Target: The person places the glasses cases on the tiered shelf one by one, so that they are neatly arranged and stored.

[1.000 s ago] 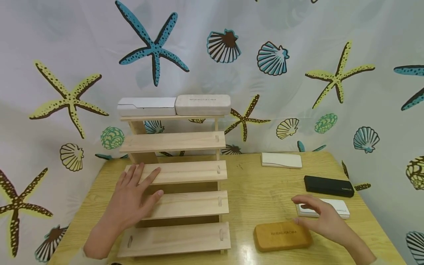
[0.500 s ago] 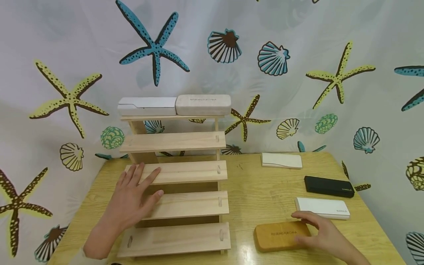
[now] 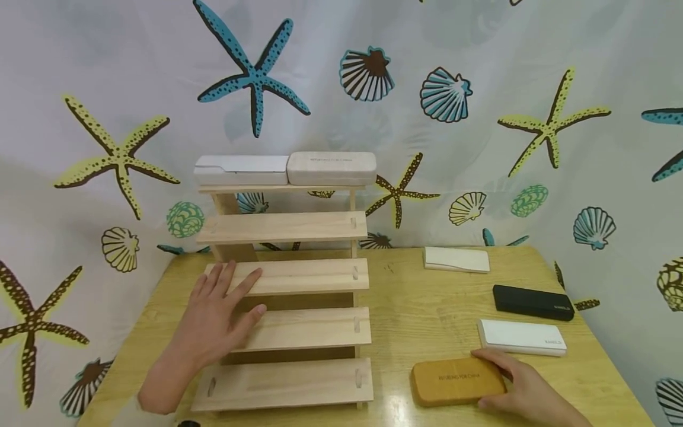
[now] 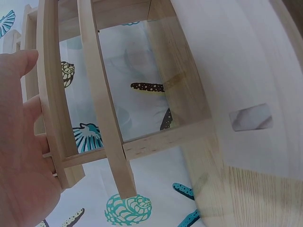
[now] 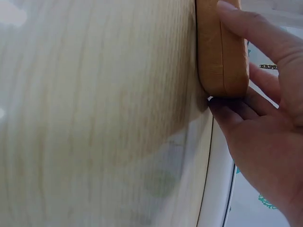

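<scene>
My left hand (image 3: 210,320) rests on the left part of a tiered wooden shelf (image 3: 312,276), fingers spread over the middle step and thumb stretched above the step below. In the left wrist view that hand (image 4: 26,137) lies along the frame's slats. At the front right, my right hand (image 3: 520,388) holds the right end of an orange-brown glasses case (image 3: 453,382) with dark lettering. The right wrist view shows the thumb on one long side of the case (image 5: 222,52) and the fingers round its end and far side. Down on the table, the case lies flat.
Two pale glasses cases, a white one (image 3: 240,171) and a rounded one (image 3: 332,169), stand side by side on the top step. On the table (image 3: 405,320) at right lie a cream case (image 3: 456,259), a black case (image 3: 533,302) and a white case (image 3: 523,337). A patterned curtain (image 3: 320,118) hangs behind.
My right hand has come down from above the white case and closed round the right end of the orange-brown case. My left hand stays on the shelf.
</scene>
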The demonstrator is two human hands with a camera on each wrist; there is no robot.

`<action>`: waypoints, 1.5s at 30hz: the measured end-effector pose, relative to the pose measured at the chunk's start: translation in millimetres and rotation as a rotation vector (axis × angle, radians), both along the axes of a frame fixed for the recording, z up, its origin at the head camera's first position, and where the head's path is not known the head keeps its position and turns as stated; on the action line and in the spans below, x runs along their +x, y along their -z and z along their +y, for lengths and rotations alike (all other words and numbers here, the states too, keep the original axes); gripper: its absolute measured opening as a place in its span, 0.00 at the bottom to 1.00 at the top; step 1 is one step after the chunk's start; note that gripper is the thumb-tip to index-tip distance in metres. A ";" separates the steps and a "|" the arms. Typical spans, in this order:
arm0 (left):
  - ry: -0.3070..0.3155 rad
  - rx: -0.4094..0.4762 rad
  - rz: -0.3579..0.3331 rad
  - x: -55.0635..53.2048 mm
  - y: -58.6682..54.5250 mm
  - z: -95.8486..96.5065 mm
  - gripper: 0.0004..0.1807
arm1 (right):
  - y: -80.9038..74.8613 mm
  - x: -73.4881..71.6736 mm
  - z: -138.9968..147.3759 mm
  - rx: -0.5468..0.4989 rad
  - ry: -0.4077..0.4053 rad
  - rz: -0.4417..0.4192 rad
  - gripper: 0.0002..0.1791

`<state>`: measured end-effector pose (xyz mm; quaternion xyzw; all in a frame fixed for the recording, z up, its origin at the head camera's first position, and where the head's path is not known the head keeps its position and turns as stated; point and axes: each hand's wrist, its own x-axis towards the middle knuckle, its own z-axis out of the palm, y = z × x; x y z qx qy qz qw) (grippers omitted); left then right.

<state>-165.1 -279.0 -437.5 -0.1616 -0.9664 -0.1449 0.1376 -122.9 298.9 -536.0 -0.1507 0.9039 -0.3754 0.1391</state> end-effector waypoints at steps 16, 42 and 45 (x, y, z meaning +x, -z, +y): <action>0.001 -0.001 0.004 1.4 -1.3 -0.5 0.36 | 4.7 -2.2 5.0 -0.016 -0.041 -0.016 0.48; -0.003 -0.002 -0.002 -0.7 0.1 0.8 0.37 | -65.4 -35.6 -17.2 -0.143 0.022 0.172 0.44; -0.006 -0.010 -0.007 -0.9 -0.9 1.2 0.37 | -81.3 -42.8 -23.1 -0.133 0.007 0.224 0.42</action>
